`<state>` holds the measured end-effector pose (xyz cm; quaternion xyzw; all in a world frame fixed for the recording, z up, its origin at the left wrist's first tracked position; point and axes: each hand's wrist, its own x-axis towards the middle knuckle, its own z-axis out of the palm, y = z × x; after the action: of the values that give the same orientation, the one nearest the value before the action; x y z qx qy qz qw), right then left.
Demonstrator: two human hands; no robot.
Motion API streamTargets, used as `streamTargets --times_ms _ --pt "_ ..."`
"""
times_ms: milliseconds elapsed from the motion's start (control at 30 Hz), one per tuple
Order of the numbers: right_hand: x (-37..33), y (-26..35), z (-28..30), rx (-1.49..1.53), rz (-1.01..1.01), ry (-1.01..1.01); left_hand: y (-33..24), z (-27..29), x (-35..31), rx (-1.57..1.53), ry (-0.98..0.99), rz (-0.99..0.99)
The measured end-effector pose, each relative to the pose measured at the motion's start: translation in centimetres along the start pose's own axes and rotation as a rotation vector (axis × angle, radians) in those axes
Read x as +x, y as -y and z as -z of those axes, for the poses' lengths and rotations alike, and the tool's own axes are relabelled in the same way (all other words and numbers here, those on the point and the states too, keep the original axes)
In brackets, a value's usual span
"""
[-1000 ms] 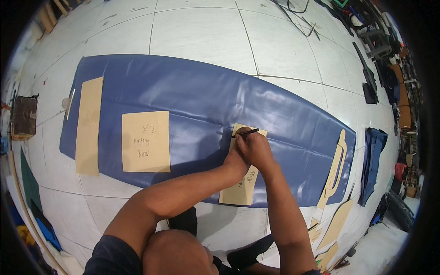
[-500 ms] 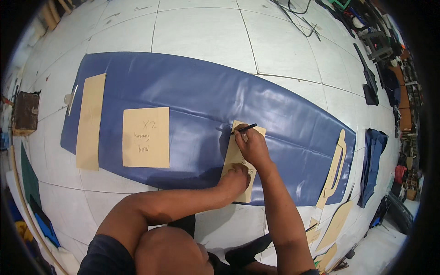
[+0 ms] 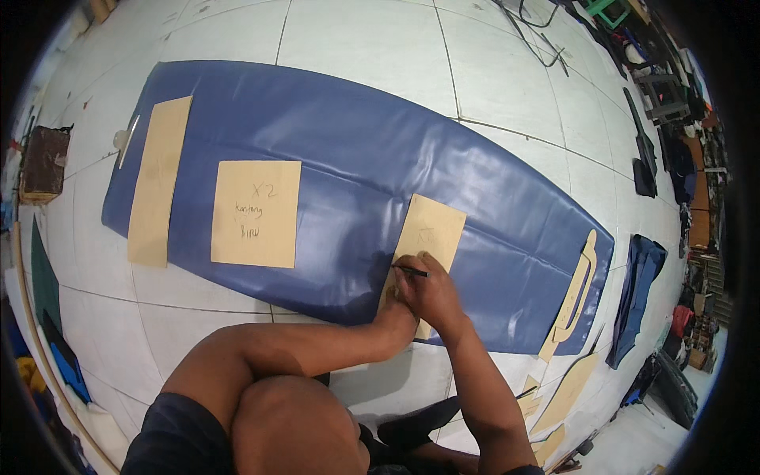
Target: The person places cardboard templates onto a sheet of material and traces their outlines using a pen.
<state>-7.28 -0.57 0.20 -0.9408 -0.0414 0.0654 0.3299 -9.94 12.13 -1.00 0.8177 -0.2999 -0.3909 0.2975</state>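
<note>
A long blue sheet (image 3: 356, 158) lies spread on the white tiled floor. On it rests a tan cardboard template (image 3: 431, 229). My right hand (image 3: 431, 289) grips a dark pen (image 3: 410, 271) whose tip meets the template's left edge. My left hand (image 3: 393, 321) presses flat on the template's lower end, partly under my right hand. Two more tan templates lie on the sheet: a squarish one (image 3: 255, 212) with handwriting and a long narrow strip (image 3: 158, 178) at the left.
A slotted tan template (image 3: 574, 297) lies at the sheet's right end, more tan pieces (image 3: 566, 392) below it. Dark blue cut pieces (image 3: 637, 293) lie further right. A brown box (image 3: 43, 162) sits at the left. Clutter lines the right wall.
My right hand has slid the pen down the template's left edge toward me. My left hand stays pressed on the template's lower end.
</note>
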Motion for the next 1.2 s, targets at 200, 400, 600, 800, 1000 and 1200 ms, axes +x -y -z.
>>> streamTargets --times_ms 200,400,600,800,1000,1200 --pt "2.6 -0.6 0.3 -0.115 -0.100 0.072 0.1 -1.4 0.6 0.329 -0.009 -0.005" --pt "6.1 -2.2 1.6 -0.009 -0.097 -0.046 -0.6 -1.5 0.5 0.660 -0.126 -0.062" --pt "1.2 -1.4 0.1 -0.020 0.043 0.170 0.5 -1.5 0.6 0.132 -0.105 0.026" --pt "0.8 -0.6 1.0 -0.153 0.142 0.227 -0.1 -0.7 0.6 0.161 -0.021 -0.037" --pt "1.9 -0.7 1.3 -0.091 0.082 0.388 0.5 -1.5 0.4 0.193 -0.078 -0.023" --pt "1.0 -1.1 1.2 0.133 -0.021 0.155 1.4 -2.9 0.9 0.623 -0.100 -0.198"
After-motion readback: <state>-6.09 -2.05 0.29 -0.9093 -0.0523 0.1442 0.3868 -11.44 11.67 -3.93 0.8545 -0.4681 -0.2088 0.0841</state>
